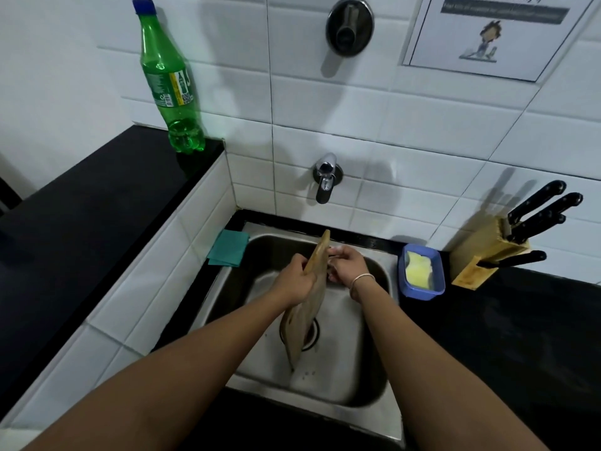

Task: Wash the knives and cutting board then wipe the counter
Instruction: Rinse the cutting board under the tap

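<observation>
- The left hand point(297, 281) grips the near edge of the wooden cutting board point(309, 307), fingers curled round it, and holds it on edge over the sink point(374, 379).
- The right hand point(346, 266) is curled against the far face of the board near its top. It looks to be rubbing there, perhaps with something small and pale at the fingertips, but I cannot tell whether it holds a scrubber or only foam.
- The board stands nearly upright, top end toward the tap point(325, 177), lower corner down by the drain point(312, 335).
- Step in hand, as I judge it: washing the cutting board. The knives point(536, 216) sit in the knife block point(484, 252) on the desk point(520, 320) to the right, so they seem either done or not yet started; nothing here settles which.
- Next move likely calls for rinsing. No stream shows from the tap, so the right hand would have to let go and reach for a control while the left keeps the board steady.
- For the wiping step, a teal cloth point(227, 249) lies at the sink's back left corner, and a blue tub point(422, 271) with a yellow sponge point(419, 266) stands just beside the sink on the right.
- Hidden or unclear: the board's far face, the right fingertips, the knife blades inside the block, and whether the board is soapy.
- A green bottle point(169, 79) stands well apart on the raised ledge at left.
</observation>
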### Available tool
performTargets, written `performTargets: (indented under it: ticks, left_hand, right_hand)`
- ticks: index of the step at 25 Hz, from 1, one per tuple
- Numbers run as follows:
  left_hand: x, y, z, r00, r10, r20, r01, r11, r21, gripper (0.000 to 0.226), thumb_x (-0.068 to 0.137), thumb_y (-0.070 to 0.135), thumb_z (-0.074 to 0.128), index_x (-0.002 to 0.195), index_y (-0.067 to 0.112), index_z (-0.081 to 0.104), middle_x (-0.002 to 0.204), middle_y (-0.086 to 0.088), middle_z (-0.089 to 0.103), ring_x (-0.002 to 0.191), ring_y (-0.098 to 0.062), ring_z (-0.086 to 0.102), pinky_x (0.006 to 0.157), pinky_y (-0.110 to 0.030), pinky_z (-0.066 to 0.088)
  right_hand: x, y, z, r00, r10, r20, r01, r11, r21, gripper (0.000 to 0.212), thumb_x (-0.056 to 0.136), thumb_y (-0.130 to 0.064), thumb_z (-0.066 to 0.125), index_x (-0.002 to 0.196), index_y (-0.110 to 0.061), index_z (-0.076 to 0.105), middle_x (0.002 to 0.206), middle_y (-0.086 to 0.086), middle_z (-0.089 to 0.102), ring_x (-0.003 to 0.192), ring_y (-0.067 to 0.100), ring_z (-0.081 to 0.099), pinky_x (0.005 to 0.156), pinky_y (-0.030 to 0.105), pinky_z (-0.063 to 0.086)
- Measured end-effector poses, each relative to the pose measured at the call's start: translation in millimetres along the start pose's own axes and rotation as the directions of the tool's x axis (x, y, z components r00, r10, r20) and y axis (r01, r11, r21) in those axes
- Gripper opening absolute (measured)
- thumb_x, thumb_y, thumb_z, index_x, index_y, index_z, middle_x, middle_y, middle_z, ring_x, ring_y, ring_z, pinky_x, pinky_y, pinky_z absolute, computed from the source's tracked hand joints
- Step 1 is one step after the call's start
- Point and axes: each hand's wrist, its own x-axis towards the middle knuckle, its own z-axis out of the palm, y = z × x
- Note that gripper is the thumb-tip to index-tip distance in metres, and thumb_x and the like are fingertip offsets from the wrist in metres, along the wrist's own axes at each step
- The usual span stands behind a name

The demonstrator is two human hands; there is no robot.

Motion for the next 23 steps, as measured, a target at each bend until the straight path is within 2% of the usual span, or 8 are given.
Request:
performTargets:
  ticks: [2,6,10,12,14,17,20,23]
  left_hand:
    - [3.8,-1.1,0.6,1.000,-0.014,0.009,0.015,0.999,-0.049,0.022,0.098,0.033,0.049,0.117,0.022,0.048,0.094,-0.001,0.059,0.083,-0.019,0.059,0.070,-0.038,0.048]
    - [3.4,0.6,0.0,0.999,0.007,0.043,-0.002,0.994,-0.112,0.022,0.095,0.031,0.046,0.107,0.015,0.054,0.088,0.000,0.057,0.080,-0.019,0.054,0.063,-0.033,0.038]
    - [3.2,5.1,-11.3,1.000,0.005,0.005,-0.003,0.948,-0.318,0.017,0.091,0.017,0.048,0.090,0.007,0.062,0.087,-0.007,0.062,0.079,-0.021,0.057,0.068,-0.034,0.044]
    - [12.9,22.3,-27.8,0.995,-0.070,-0.065,0.028,0.865,-0.501,0.018,0.090,0.011,0.047,0.082,0.011,0.063,0.088,-0.006,0.067,0.075,-0.019,0.057,0.065,-0.030,0.043]
    - [23.7,46.8,-49.9,0.991,-0.118,-0.070,0.036,0.715,-0.698,0.025,0.090,0.010,0.039,0.078,0.013,0.061,0.091,-0.006,0.071,0.072,-0.019,0.058,0.062,-0.029,0.042]
    - [37.6,76.1,-79.9,0.996,-0.067,-0.052,-0.013,0.479,-0.878,0.023,0.086,0.009,0.032,0.076,0.012,0.052,0.092,-0.011,0.073,0.063,-0.022,0.057,0.057,-0.029,0.038]
    - [47.7,93.5,-96.5,0.998,-0.012,-0.054,-0.045,0.376,-0.926,0.021,0.083,0.011,0.029,0.075,0.011,0.049,0.096,-0.015,0.072,0.058,-0.025,0.054,0.055,-0.028,0.039]
    - [61.2,105.0,-102.5,0.999,-0.010,-0.052,-0.046,0.335,-0.941,0.024,0.083,0.014,0.028,0.073,0.012,0.049,0.083,-0.009,0.074,0.056,-0.025,0.053,0.056,-0.028,0.041]
  right_hand:
    - [4.7,-4.0,-0.3,1.000,0.016,0.006,-0.016,0.999,0.048,0.021,0.093,-0.005,0.057,0.077,-0.018,0.059,0.074,0.011,0.058,0.050,0.016,0.048,0.044,0.023,0.040]
    - [10.2,-9.0,2.1,0.998,0.046,0.048,-0.050,0.994,0.098,0.030,0.089,-0.028,0.069,0.065,-0.019,0.054,0.053,0.004,0.053,0.038,0.016,0.041,0.040,0.019,0.032]
    - [10.6,-10.3,4.7,0.999,0.031,0.029,-0.032,0.998,0.061,0.035,0.084,-0.025,0.075,0.060,-0.020,0.049,0.050,0.004,0.047,0.039,0.016,0.040,0.042,0.022,0.033]
    - [11.5,-13.6,6.9,0.999,0.025,0.023,-0.026,0.999,0.047,0.036,0.085,-0.022,0.074,0.061,-0.020,0.047,0.052,0.005,0.047,0.040,0.017,0.040,0.042,0.021,0.034]
    - [10.5,-15.9,8.2,0.999,0.042,0.029,-0.043,0.998,0.044,0.036,0.086,-0.021,0.072,0.063,-0.021,0.045,0.054,0.006,0.046,0.042,0.016,0.039,0.042,0.021,0.034]
    - [9.3,-17.5,7.7,0.994,0.084,0.075,-0.089,0.993,0.074,0.036,0.089,-0.020,0.069,0.063,-0.020,0.044,0.054,0.006,0.043,0.040,0.015,0.036,0.043,0.021,0.029]
    - [10.1,-21.3,6.9,0.988,0.100,0.118,-0.106,0.993,0.042,0.035,0.092,-0.020,0.067,0.064,-0.017,0.046,0.054,0.006,0.042,0.040,0.014,0.035,0.043,0.020,0.025]
    - [11.8,-25.6,6.7,0.982,0.118,0.144,-0.120,0.993,0.007,0.030,0.092,-0.019,0.067,0.069,-0.016,0.048,0.054,0.005,0.042,0.040,0.014,0.034,0.043,0.019,0.025]
